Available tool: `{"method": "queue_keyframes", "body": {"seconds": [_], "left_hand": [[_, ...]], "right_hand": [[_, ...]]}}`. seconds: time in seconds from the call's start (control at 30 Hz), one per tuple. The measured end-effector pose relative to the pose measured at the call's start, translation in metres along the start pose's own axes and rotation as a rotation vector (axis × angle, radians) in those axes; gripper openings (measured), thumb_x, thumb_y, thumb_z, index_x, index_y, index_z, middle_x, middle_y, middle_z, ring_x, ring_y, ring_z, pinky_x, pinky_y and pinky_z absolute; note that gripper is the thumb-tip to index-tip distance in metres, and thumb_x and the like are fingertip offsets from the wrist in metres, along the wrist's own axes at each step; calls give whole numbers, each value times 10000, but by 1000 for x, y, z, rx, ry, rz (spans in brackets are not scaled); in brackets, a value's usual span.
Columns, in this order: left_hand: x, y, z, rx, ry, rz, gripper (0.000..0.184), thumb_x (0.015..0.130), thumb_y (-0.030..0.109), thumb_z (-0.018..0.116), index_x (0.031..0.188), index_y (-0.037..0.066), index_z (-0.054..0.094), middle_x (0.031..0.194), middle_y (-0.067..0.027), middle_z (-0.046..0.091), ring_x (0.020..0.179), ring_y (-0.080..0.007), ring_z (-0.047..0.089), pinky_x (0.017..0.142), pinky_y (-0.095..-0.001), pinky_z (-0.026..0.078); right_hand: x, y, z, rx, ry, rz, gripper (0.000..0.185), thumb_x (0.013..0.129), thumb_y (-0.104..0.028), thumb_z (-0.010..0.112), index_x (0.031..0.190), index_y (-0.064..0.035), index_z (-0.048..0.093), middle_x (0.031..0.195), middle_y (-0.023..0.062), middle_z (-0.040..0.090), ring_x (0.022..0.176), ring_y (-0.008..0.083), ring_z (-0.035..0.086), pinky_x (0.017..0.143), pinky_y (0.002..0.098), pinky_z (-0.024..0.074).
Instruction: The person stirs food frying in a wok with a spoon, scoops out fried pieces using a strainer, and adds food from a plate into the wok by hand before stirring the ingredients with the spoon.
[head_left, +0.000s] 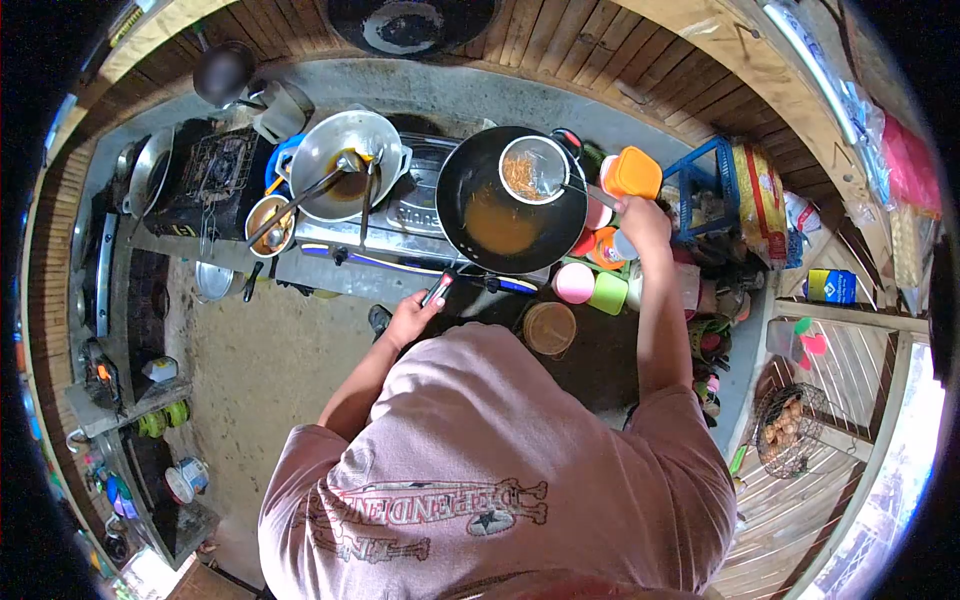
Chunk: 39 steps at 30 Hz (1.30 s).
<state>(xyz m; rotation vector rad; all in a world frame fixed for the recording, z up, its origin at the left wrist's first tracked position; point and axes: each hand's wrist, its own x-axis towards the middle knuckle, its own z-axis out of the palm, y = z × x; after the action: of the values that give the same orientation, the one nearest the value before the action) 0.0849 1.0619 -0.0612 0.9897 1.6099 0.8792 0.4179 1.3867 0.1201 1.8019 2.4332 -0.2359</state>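
My right hand (645,225) is closed around the handle of a strainer (545,170). Golden-brown fried bits (520,172) lie in its mesh bowl, which is over the far right part of a black wok (460,165). Brown liquid (500,225), probably oil, pools in the wok with a few bits in it. My left hand (410,318) is closed on the wok's dark, red-marked handle (438,290) at the near side. The wok sits on the right side of a gas stove (418,215).
Left of the wok stands a metal pot (330,125) holding ladles and dark liquid. A small bowl (270,222) with a utensil is beside it. Colourful containers (633,172) crowd the right, near a blue crate (705,180). A wire basket (787,430) holds round brownish items.
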Motion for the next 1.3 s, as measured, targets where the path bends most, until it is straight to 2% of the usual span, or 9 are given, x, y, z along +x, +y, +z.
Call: {"method": "queue_keyframes", "body": {"seconds": [0.27, 0.33, 0.53, 0.73, 0.83, 1.0, 1.07, 1.13, 1.3], "left_hand": [[0, 22, -5, 88, -4, -32, 335, 964, 364, 651, 921, 35, 605, 683, 7, 472, 674, -94, 418, 613, -308, 412], [1, 12, -3, 79, 3, -2, 331, 965, 358, 652, 920, 33, 606, 682, 8, 471, 673, -96, 419, 612, -307, 413], [-2, 3, -8, 69, 17, 3, 314, 967, 332, 656, 902, 30, 600, 679, 17, 459, 669, -101, 416, 613, -302, 414], [-5, -17, -16, 93, 39, 25, 349, 953, 368, 668, 936, 19, 646, 665, -32, 523, 657, -113, 452, 616, -325, 437], [-4, -24, -20, 124, 45, 12, 345, 954, 362, 669, 941, 18, 650, 659, -43, 526, 649, -112, 451, 604, -332, 438], [-10, -3, -22, 152, 73, 13, 344, 955, 363, 665, 945, 19, 654, 630, -65, 509, 623, -110, 443, 582, -335, 431], [-11, 3, -22, 112, 81, 5, 309, 955, 312, 680, 862, 26, 609, 649, 29, 445, 629, -83, 392, 552, -302, 374], [-10, 3, -24, 137, 79, -13, 314, 955, 320, 680, 869, 26, 612, 649, 27, 453, 626, -86, 396, 551, -303, 375], [-8, -3, -26, 193, 80, -31, 327, 957, 339, 675, 887, 25, 617, 644, 17, 465, 615, -95, 407, 549, -308, 381]], "right_hand": [[4, -36, 13, -78, -15, -102, 224, 948, -274, 553, 1079, -174, 705, 920, 138, 729, 909, 349, 706, 785, 504, 539], [3, -33, 14, -36, -45, -200, 208, 942, -279, 562, 1042, -186, 720, 910, 138, 729, 897, 341, 708, 781, 496, 538], [-5, -14, -7, 18, -151, -164, 188, 933, -271, 592, 964, -180, 754, 934, 136, 718, 896, 341, 693, 791, 465, 535], [10, 6, -30, -27, -3, -194, 211, 945, -282, 573, 973, -155, 739, 920, 150, 712, 880, 355, 691, 765, 482, 536], [17, -3, -43, -262, 132, -252, 187, 918, -247, 582, 896, -122, 719, 803, 139, 705, 761, 339, 704, 680, 480, 546], [28, -24, -45, -489, 270, -404, 159, 853, -188, 596, 820, -106, 728, 758, 105, 714, 727, 282, 722, 647, 450, 562], [32, -26, -46, -524, 303, -461, 165, 824, -160, 595, 791, -91, 742, 752, 93, 721, 723, 259, 730, 643, 437, 574], [41, -22, -47, -506, 353, -569, 172, 817, -155, 586, 783, -90, 741, 742, 94, 717, 706, 275, 727, 617, 441, 567], [54, 6, -9, -468, 165, -482, 184, 832, -149, 570, 803, -89, 741, 768, 117, 722, 749, 299, 729, 659, 467, 567]]}}
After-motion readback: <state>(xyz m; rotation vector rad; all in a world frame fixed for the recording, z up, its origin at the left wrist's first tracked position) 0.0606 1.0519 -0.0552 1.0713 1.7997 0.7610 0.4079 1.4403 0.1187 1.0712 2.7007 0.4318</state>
